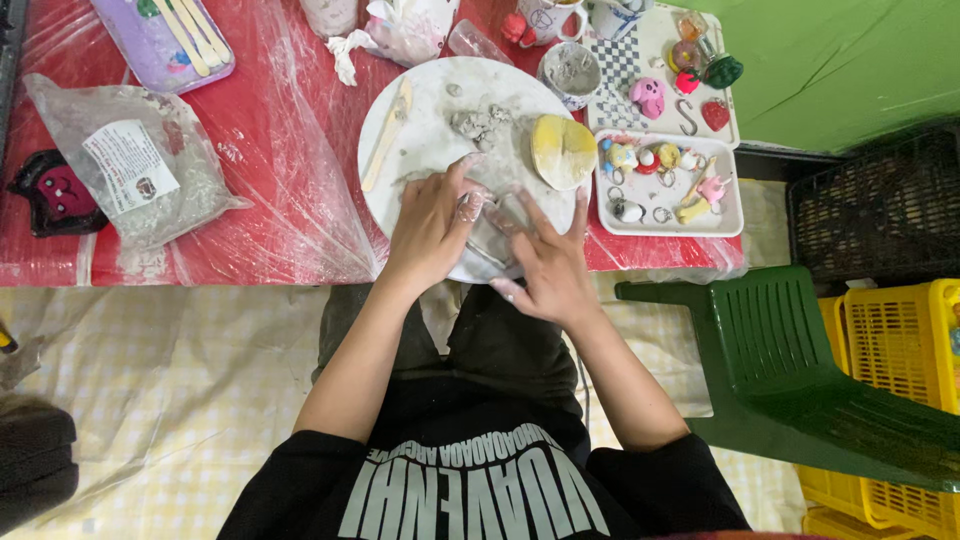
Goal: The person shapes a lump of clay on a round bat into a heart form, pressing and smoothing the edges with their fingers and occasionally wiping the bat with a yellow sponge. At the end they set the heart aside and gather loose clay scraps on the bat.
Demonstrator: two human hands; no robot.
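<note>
My left hand (pixel 432 222) and my right hand (pixel 545 262) rest side by side on the near part of a round white board (pixel 425 110), fingers spread and smeared with grey clay. Both press on a flat piece of grey clay (pixel 490 235), mostly hidden beneath them. Further back on the board lie small clay scraps (pixel 478 122), a yellow sponge (pixel 562 150) and a wooden stick (pixel 385 135).
The red table (pixel 270 160) is covered in plastic film. A bag of clay (pixel 135 165), a purple tray with sticks (pixel 165 40), a cup of slurry (pixel 570 72) and white trays of small painted figures (pixel 665 185) surround the board. A green chair (pixel 800 360) stands at right.
</note>
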